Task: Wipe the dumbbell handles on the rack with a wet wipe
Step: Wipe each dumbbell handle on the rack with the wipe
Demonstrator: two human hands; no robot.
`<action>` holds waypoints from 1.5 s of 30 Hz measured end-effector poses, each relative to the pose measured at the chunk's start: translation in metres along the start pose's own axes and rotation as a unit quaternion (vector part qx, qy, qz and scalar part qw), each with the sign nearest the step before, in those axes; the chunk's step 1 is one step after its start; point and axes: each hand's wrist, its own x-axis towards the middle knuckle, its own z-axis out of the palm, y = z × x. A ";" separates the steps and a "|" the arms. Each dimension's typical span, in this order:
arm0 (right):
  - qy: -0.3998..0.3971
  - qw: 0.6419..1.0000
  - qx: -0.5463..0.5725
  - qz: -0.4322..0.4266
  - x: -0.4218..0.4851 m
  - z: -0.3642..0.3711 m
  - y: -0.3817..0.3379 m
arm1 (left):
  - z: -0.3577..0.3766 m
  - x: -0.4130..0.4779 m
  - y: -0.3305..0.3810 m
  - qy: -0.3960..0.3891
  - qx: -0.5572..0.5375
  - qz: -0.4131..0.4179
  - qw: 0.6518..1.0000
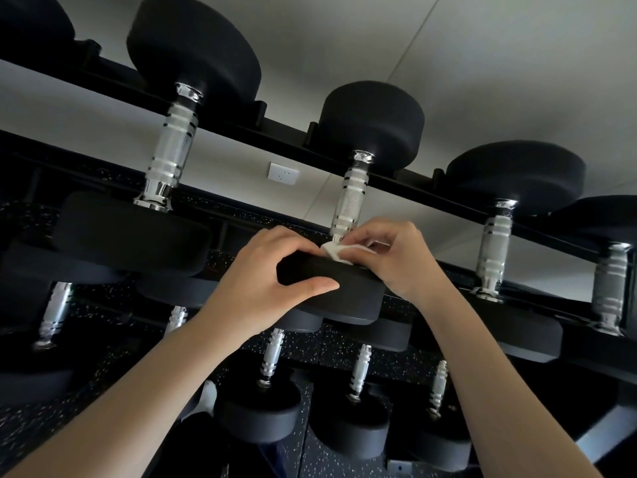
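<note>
Gripping the near head (344, 298) of the middle dumbbell (370, 122), the left hand (272, 277) has its fingers curled over the top edge and its thumb laid along the rim. The right hand (396, 257) pinches a white wipe (336, 251) against the bottom of the handle (349, 201), just where it meets that head. The fingers hide most of the wipe, so it perhaps wraps only partway round. The dumbbell lies across the top tier of the rack (286, 136).
</note>
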 end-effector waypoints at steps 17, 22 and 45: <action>0.050 0.991 0.119 0.036 -0.006 0.004 0.017 | 0.001 0.000 0.002 0.003 -0.004 -0.006 1.000; 0.062 0.985 0.154 0.049 -0.008 0.007 0.023 | 0.000 -0.002 0.004 0.006 -0.005 -0.014 1.000; 0.192 0.896 0.372 0.150 0.041 0.011 0.006 | 0.002 -0.003 0.005 0.013 -0.002 -0.014 1.000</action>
